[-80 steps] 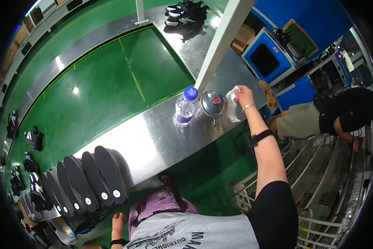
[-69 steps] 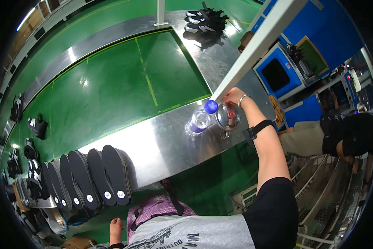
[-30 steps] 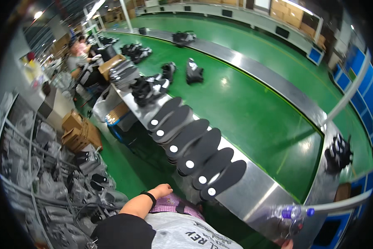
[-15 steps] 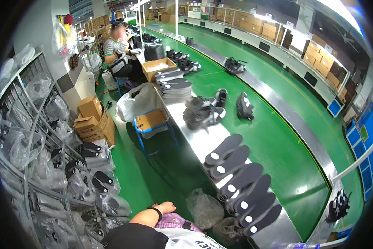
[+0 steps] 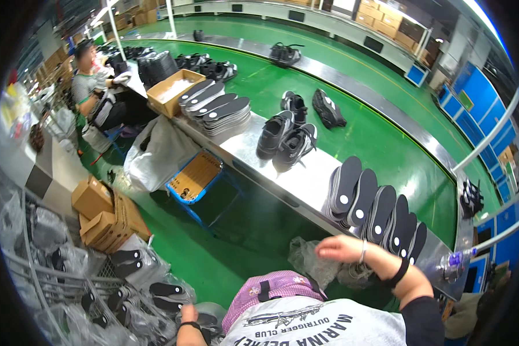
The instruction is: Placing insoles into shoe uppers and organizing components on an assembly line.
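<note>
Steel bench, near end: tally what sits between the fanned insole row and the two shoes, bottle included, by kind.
Black insoles, fanned row: 5 showing
Black shoes: 2
Clear bottle: 1
Total: 8

- A glossy green floor [image 5: 230,230] covers the hall, and ceiling light glares off it.
- A long steel workbench [image 5: 297,181] runs from far left to near right, beside a green conveyor belt [image 5: 375,132].
- Blue cabinets [image 5: 478,95] line the far right wall.
- Cardboard boxes [image 5: 106,216] sit near left on the floor, just beside a wire rack [image 5: 51,288] of bagged goods.
- A blue crate [image 5: 193,179] stands under the bench.
</note>
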The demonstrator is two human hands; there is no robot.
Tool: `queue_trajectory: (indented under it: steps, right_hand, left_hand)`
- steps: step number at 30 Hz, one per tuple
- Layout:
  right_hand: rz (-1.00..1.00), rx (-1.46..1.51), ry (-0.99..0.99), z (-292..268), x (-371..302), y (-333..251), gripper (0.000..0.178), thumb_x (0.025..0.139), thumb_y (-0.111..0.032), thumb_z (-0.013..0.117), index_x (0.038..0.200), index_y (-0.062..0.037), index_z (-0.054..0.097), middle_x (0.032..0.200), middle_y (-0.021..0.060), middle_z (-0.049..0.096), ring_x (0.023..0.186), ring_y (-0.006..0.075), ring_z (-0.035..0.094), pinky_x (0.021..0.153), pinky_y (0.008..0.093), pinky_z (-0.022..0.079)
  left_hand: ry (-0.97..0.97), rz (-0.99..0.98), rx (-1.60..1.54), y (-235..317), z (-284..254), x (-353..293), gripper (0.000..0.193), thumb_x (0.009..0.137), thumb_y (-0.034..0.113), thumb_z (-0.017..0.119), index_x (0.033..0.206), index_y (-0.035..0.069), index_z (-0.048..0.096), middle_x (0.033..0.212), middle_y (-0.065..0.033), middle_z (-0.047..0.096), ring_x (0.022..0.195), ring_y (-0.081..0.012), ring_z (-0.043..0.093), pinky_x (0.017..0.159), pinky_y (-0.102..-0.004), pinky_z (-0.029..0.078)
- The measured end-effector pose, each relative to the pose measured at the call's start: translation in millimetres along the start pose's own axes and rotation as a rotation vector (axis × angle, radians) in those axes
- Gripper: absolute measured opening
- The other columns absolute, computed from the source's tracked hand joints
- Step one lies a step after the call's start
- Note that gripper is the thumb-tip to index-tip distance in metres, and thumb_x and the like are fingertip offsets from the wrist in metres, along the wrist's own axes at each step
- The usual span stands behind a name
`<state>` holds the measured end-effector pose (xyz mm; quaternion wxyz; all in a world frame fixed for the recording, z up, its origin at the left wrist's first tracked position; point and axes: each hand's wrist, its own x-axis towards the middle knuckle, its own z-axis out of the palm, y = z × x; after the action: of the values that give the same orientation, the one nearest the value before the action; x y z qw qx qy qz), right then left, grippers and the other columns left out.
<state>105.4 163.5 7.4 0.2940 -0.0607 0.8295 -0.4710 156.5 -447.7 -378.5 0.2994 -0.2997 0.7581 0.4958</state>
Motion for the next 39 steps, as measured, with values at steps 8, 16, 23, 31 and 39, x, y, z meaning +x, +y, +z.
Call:
queue_trajectory:
  steps: [8,16,23,31,39]
  right_hand:
    - [0.111,-0.411,0.489,-156,112,17,0.029,0.078,-0.023,0.051,0.1,-0.0045,0.056,0.092,0.013,0.059,0.087,0.0253,0.056,0.078,0.0335,0.044]
    - [0.264,-0.433,1.102,-321,259,94,0.033,0.076,-0.024,0.051,0.105,-0.0063,0.052,0.1,0.0185,0.054,0.097,0.0321,0.05,0.084,0.0393,0.04]
    - [0.681,-0.344,1.31,-420,249,191,0.042,0.073,-0.028,0.053,0.105,-0.0019,0.052,0.102,0.0222,0.054,0.094,0.0372,0.052,0.082,0.0425,0.041]
    - [0.541,0.13,0.901,-481,240,308,0.031,0.066,-0.028,0.069,0.063,0.0009,0.058,0.059,0.0026,0.054,0.055,0.011,0.047,0.053,0.0246,0.039]
    - [0.501,-0.656,0.863,-453,307,141,0.038,0.07,-0.042,0.057,0.077,-0.0051,0.062,0.078,0.0149,0.061,0.075,0.0318,0.059,0.071,0.0398,0.044]
  left_hand:
    - [-0.081,-0.203,-0.214,158,76,-56,0.023,0.082,0.022,0.046,0.095,0.003,0.047,0.08,-0.0102,0.055,0.065,-0.0222,0.054,0.054,-0.0294,0.044]
    - [-0.065,0.396,0.017,451,130,-37,0.031,0.084,0.021,0.048,0.107,0.0,0.05,0.093,-0.0091,0.059,0.08,-0.0148,0.056,0.068,-0.0261,0.044]
    - [-0.014,0.948,0.756,646,224,3,0.043,0.075,0.028,0.05,0.111,0.005,0.049,0.109,-0.018,0.051,0.1,-0.0322,0.049,0.08,-0.043,0.041]
    - [-0.17,0.819,1.295,664,283,38,0.075,0.079,0.053,0.041,0.135,0.015,0.01,0.14,-0.0135,0.002,0.129,-0.0308,0.0,0.097,-0.0571,0.004]
    - [-0.275,0.702,1.334,687,286,30,0.072,0.08,0.049,0.039,0.135,0.015,0.007,0.141,-0.0107,-0.005,0.129,-0.0291,-0.009,0.098,-0.0556,0.0]
